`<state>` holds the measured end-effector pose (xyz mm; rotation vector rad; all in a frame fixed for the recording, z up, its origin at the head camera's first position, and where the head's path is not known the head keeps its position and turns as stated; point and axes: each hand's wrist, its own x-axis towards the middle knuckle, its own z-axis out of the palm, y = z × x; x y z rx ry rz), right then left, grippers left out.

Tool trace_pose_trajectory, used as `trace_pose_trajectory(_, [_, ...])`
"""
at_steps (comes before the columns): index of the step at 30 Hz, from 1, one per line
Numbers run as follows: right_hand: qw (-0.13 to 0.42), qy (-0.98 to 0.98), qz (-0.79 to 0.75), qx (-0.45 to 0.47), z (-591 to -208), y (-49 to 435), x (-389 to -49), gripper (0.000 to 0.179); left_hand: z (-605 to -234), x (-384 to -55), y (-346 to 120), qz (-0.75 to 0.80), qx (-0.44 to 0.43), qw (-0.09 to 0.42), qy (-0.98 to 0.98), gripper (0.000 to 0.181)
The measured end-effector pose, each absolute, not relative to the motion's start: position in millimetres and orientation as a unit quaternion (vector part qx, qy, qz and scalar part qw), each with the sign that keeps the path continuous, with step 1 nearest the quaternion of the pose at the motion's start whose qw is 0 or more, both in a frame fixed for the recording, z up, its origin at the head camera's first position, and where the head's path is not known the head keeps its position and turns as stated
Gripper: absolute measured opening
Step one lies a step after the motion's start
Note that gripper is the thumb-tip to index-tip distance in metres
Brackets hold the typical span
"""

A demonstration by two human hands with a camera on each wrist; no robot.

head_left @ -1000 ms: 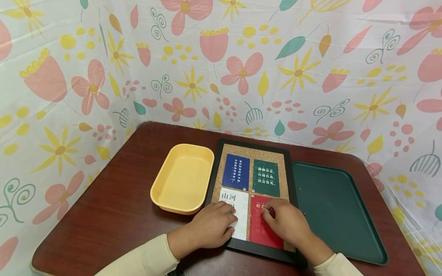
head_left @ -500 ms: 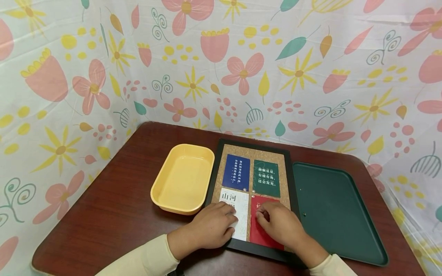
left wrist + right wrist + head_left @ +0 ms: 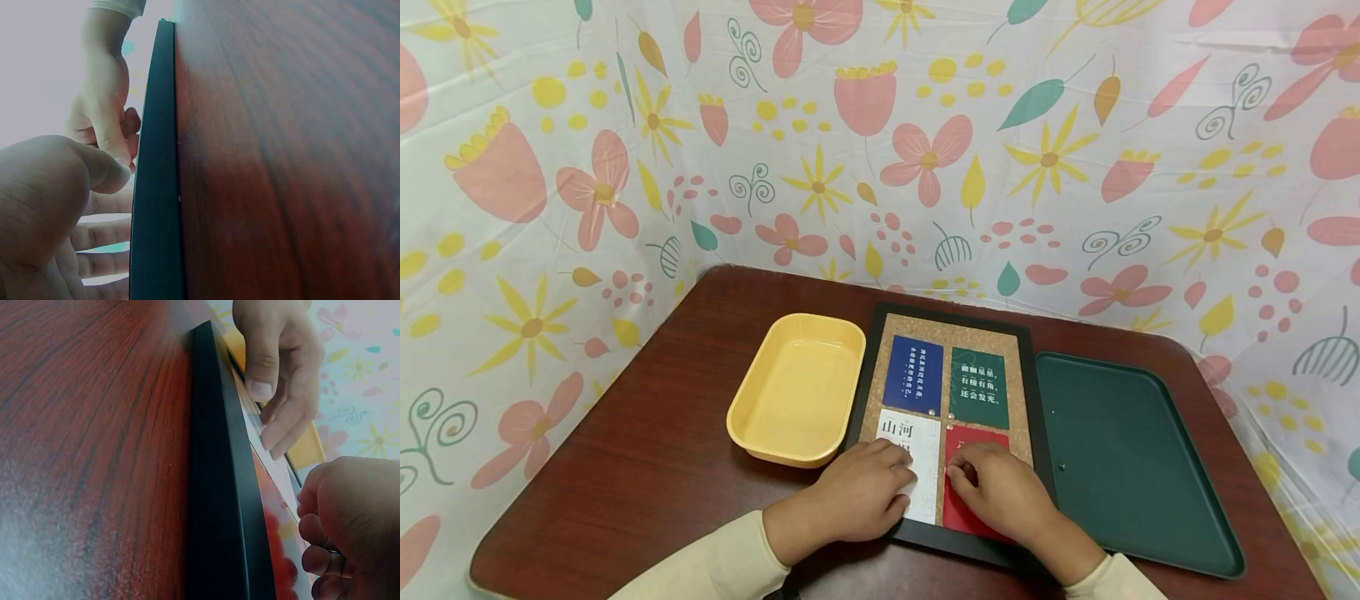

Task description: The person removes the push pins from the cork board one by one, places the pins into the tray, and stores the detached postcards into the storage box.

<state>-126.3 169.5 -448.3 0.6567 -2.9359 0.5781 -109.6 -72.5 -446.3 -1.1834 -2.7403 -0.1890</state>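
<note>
Red card [image 3: 962, 512] under right grip [image 3: 1000, 487], atop corkboard [image 3: 957, 331]

Room for the right hand [image 3: 1003, 492] over the green tray [image 3: 1138, 483], left hand [image 3: 865, 492] an obstacle leftward.

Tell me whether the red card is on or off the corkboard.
On: the red card lies inside the black frame, partly hidden by the right hand.
</note>
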Motion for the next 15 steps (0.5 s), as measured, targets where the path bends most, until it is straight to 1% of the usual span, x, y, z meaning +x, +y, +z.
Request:
trace_pose_trajectory(6, [0.045,-0.953,0.193,0.231,-450.1,167.4,-126.2,0.010,-446.6,-109.9,-72.7,-0.062,-0.395,0.073,-0.914,0.017])
trace_pose_trajectory(11, [0.027,-0.948,0.190,0.253,-449.9,166.6,-126.2,0.007,-446.8,-110.1,-72.6,-0.062,-0.396,0.073,-0.913,0.017])
trace_pose_trajectory(15, [0.023,-0.949,0.182,0.256,-449.6,165.2,-125.8,0.005,-446.7,-110.0,-72.4,-0.062,-0.397,0.073,-0.913,0.018])
